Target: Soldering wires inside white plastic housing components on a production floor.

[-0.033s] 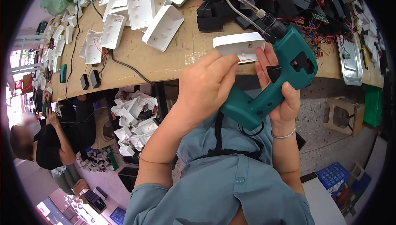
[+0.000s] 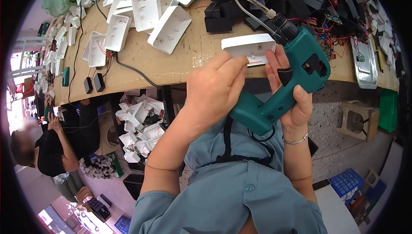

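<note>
My right hand (image 2: 298, 105) is wrapped round the handle of a teal soldering gun (image 2: 296, 66). Its black nose and metal tip (image 2: 246, 3) point up and left over the bench. My left hand (image 2: 216, 86) is closed in a pinch at the near edge of a white plastic case (image 2: 249, 43). From those fingertips a thin red wire (image 2: 255, 63) runs along the case's inside. The case sits tilted with its open side toward me, and fingertips of my right hand touch its right end. My left hand hides the case's lower left part.
White cases (image 2: 146, 9) are heaped at the back left of the bench (image 2: 141, 62). Black boxes (image 2: 219, 17), circuit boards and red wires lie behind the gun. A metal tray (image 2: 365, 73) is at right. A black cable (image 2: 137, 73) crosses the left side. A co-worker (image 2: 51, 148) sits far left.
</note>
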Demonstrator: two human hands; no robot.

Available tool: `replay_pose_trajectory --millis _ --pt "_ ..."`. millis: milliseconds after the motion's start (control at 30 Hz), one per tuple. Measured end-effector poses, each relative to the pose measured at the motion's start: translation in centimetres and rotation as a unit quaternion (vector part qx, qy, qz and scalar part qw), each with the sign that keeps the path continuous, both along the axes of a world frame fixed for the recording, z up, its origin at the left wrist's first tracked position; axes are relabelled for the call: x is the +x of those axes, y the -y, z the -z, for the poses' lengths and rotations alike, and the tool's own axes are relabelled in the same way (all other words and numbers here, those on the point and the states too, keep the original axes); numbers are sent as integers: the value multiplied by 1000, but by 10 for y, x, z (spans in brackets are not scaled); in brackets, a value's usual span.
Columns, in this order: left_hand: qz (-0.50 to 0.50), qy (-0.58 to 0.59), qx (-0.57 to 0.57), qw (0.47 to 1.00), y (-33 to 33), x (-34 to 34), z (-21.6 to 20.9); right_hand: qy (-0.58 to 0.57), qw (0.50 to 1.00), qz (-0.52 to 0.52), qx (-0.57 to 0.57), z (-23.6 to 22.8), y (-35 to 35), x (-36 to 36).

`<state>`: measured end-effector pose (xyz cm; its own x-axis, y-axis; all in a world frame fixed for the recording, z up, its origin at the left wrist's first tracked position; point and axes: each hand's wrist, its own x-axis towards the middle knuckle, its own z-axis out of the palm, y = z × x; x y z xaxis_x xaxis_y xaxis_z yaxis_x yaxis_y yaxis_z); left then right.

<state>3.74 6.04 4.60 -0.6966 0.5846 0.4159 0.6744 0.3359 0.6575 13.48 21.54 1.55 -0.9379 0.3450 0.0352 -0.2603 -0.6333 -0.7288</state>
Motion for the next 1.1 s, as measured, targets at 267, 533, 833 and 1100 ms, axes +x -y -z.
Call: replay_pose_trajectory --millis 267,533,833,1100 --pt "-4 -61 10 998 -10 -3 10 9 1000 7 -1 -4 0 -2" --pt "-39 -198 -4 979 -15 -12 20 2 1000 10 7 -2 -3 0" --pt "-103 -275 -5 956 -21 -12 19 47 988 93 115 -13 -14 79" --pt "-72 -245 -23 966 -33 -17 23 177 922 168 301 -33 5 126"
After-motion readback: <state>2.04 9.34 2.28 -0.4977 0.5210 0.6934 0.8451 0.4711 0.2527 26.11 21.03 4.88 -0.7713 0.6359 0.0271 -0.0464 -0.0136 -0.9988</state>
